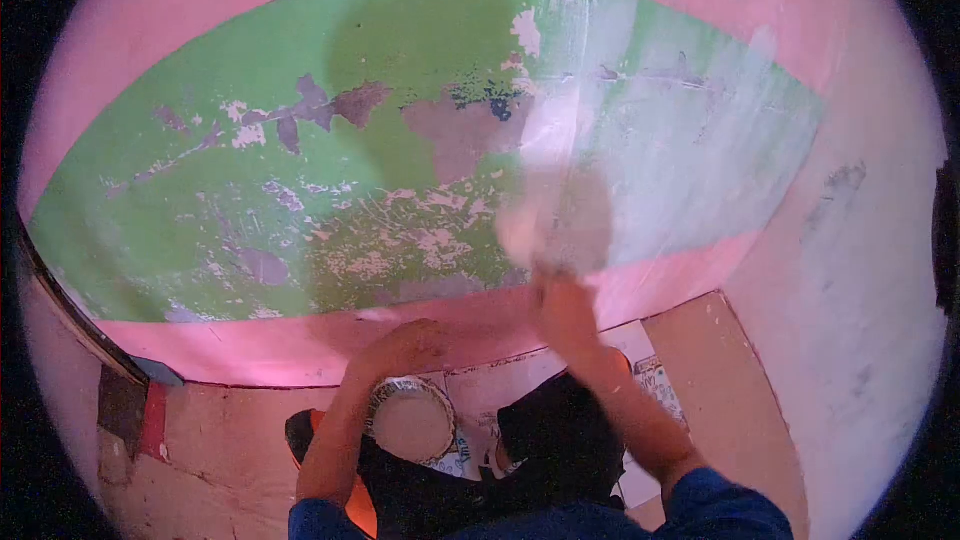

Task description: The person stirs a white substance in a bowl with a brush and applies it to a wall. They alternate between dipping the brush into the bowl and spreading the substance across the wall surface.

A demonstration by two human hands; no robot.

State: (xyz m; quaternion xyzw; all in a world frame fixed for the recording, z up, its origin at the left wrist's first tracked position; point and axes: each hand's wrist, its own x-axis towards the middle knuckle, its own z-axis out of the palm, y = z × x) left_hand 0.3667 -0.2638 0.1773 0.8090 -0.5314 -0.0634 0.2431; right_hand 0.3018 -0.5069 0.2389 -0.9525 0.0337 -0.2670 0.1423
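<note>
A wall with a large green patch [270,50] shows peeling areas, and a whitish wet-looking coat [690,150] covers its right part. My right hand [562,290] is raised to the wall, fingers closed round a blurred tool whose pale, wide end lies near the edge of the white coat. The tool's exact shape is smeared by motion. Lower left, my left hand [415,342] is in front of the pink strip below the green, its fingers blurred. Beneath it stands a round container [412,422] with a pale substance inside, next to my legs.
Brown sheets [230,450] cover the floor along the wall's base. Printed white paper [655,390] lies beside my right leg. A dark edge [80,325] runs down at the far left. A pale wall [860,270] stands on the right.
</note>
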